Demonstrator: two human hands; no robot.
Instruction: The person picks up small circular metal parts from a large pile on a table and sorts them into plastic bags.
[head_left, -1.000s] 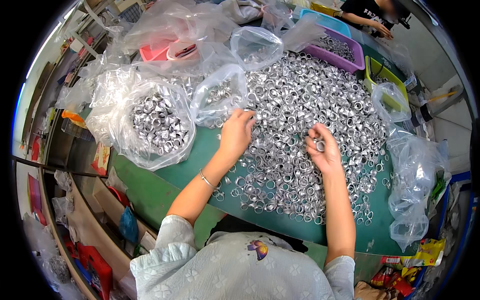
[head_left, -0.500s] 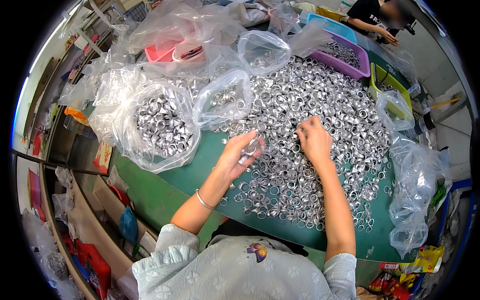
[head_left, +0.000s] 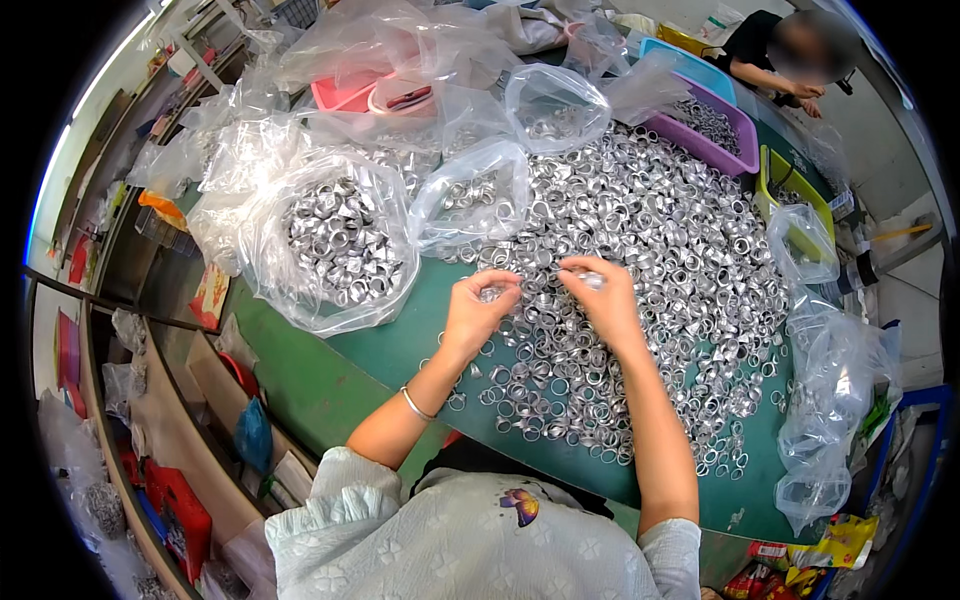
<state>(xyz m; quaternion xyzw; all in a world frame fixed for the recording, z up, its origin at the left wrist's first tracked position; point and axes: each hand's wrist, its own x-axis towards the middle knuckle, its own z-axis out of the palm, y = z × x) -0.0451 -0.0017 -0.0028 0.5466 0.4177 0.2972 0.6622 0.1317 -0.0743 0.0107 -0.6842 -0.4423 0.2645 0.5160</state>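
Observation:
A broad heap of silvery metal rings covers much of the green table before me. Over its left edge, my left hand is closed, with a few metal rings showing between thumb and fingers. My right hand hovers over the middle of the heap, level with the left and a short gap away. Its fingers curl toward the thumb around a small blurred silvery piece, apparently a ring. Just left of my left hand, an open clear plastic bag holds many more rings.
Beyond my hands lie smaller clear bags with rings. A purple basket and a yellow-green basket stand at the back right. Crumpled plastic bags line the right edge of the green table. Another person sits at the far right.
My right hand has come left and nearer to me, and my left hand has turned its fingers inward. The whole view has shifted slightly.

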